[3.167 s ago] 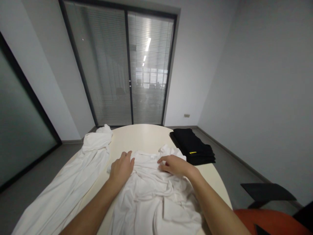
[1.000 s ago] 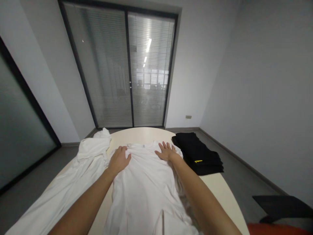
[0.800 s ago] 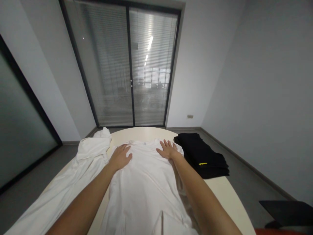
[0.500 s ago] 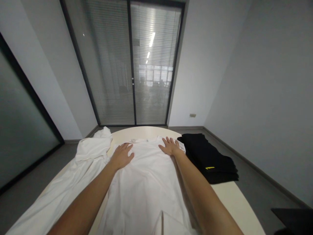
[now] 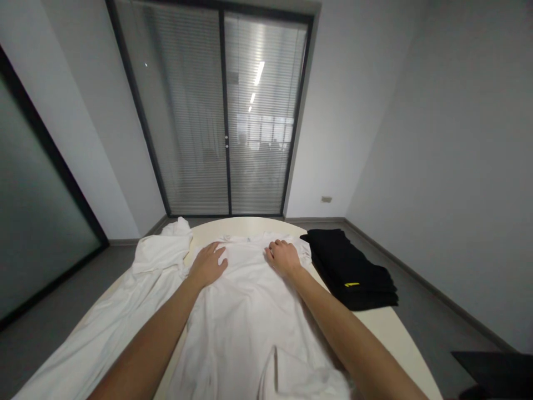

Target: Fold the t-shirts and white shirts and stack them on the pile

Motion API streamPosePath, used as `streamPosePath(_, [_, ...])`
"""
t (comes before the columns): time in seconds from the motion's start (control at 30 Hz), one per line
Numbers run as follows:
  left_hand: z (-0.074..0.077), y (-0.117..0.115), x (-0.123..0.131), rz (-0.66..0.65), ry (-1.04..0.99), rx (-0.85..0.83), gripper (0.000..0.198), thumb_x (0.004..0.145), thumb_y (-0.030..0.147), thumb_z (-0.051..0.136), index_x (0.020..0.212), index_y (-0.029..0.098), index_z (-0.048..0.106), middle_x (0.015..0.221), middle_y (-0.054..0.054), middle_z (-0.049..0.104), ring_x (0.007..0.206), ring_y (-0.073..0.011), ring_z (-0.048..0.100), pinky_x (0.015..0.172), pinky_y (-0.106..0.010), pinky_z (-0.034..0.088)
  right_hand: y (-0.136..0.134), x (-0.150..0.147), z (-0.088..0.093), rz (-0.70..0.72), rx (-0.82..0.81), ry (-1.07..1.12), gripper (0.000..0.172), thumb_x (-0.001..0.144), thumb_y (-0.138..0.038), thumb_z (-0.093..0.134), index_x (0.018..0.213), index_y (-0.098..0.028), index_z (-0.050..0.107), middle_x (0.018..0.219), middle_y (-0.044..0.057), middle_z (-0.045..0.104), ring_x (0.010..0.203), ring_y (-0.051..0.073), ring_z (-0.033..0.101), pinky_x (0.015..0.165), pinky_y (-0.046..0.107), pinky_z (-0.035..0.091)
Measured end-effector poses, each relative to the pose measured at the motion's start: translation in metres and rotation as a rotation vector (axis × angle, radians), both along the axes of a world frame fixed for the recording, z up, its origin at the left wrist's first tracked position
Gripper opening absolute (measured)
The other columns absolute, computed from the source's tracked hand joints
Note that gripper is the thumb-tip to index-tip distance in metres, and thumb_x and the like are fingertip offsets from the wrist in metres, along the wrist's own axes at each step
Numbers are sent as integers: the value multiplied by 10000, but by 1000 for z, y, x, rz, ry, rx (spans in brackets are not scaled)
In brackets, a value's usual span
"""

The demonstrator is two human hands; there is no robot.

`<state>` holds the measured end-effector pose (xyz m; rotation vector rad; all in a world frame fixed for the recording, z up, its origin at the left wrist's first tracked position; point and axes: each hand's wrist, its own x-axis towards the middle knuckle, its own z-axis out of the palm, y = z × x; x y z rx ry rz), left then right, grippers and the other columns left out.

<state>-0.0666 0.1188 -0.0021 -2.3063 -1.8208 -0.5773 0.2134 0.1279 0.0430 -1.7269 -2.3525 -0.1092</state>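
A white shirt (image 5: pixel 245 311) lies spread over the table in front of me, its collar end at the far side. My left hand (image 5: pixel 208 264) rests flat on its upper left part, fingers stretched out and thumb apart. On the upper right part, my right hand (image 5: pixel 283 256) has its fingers curled in against the cloth, closed on the fabric. Wrinkled cloth shows just right of that hand. The right fingertips are partly hidden. Near the bottom, a folded-over flap of white cloth (image 5: pixel 303 372) lies on the shirt.
More white clothing (image 5: pixel 162 253) is heaped along the table's left side. A stack of folded black garments (image 5: pixel 350 266) with a yellow mark sits at the right. The pale table (image 5: pixel 245 223) has a rounded far edge. Beyond stands a glass partition with blinds (image 5: pixel 195 128). A dark object (image 5: pixel 495 369) shows lower right.
My right hand has drawn slightly inward, its spread fingers now curled into the shirt, and the fabric there has shifted left. My left hand stays nearly where it was.
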Motion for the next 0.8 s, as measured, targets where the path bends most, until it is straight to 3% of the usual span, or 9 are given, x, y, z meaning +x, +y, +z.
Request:
streamPosePath(0.1, [10,-10,5,40,42,29,377,886,319,533,1221,219,675,1360,-130,580,1285,-299,498,1114,-446,349,-37,-10,2,-87,-9,30,474,997,-493,354,1204,-164,626,1242,190,613,1162,331,533,942,451,406])
streamPosePath(0.23, [25,-23,16,68,128,27,289,907,254,486,1083,186,705,1152,-174,646,1166,-337,542,1034,-496,356,-79,-10,-4,-151,-183,49,676,934,-655,387,1390,-176,526,1431,222,505,1301,426,434,1010,589,348])
streamPosePath(0.3, [32,-32,24,71,162,13,296,906,172,445,1041,168,709,1052,-182,669,1096,-331,575,998,-482,363,-92,-6,-12,-134,-290,58,804,911,-730,346,1514,-200,396,1586,199,327,1429,468,263,1076,676,222])
streamPosePath(0.4, [37,-54,43,87,186,15,332,918,137,393,1057,153,694,1060,-192,672,1076,-335,585,959,-474,373,-100,0,-26,-101,-306,81,880,912,-770,245,1599,-221,211,1672,136,85,1507,452,0,1121,706,11])
streamPosePath(0.53, [27,-100,68,136,173,-33,412,974,397,403,1157,137,665,1087,-208,681,1029,-370,616,923,-513,402,-98,4,-35,-50,-273,102,897,904,-789,222,1603,-227,199,1674,125,73,1516,427,-32,1135,680,-51])
streamPosePath(0.6, [16,-117,70,156,159,-84,496,963,497,424,1266,163,629,1223,-218,659,1110,-389,606,982,-544,377,-97,6,-35,-22,-271,105,907,895,-802,235,1601,-234,206,1673,121,86,1519,420,-24,1142,670,-52])
streamPosePath(0.7, [4,-125,56,159,118,-133,548,971,503,419,1411,198,534,1514,-200,466,1368,-431,429,1087,-603,283,-98,10,-31,31,-275,115,891,896,-801,257,1595,-248,230,1671,114,116,1521,410,-3,1153,654,-39])
streamPosePath(0.8, [3,-119,39,104,90,-219,573,996,470,376,1492,192,438,1593,-164,361,1459,-414,308,1128,-595,257,-102,14,-26,82,-251,151,816,925,-749,285,1576,-257,281,1663,101,175,1519,402,56,1162,636,-7])
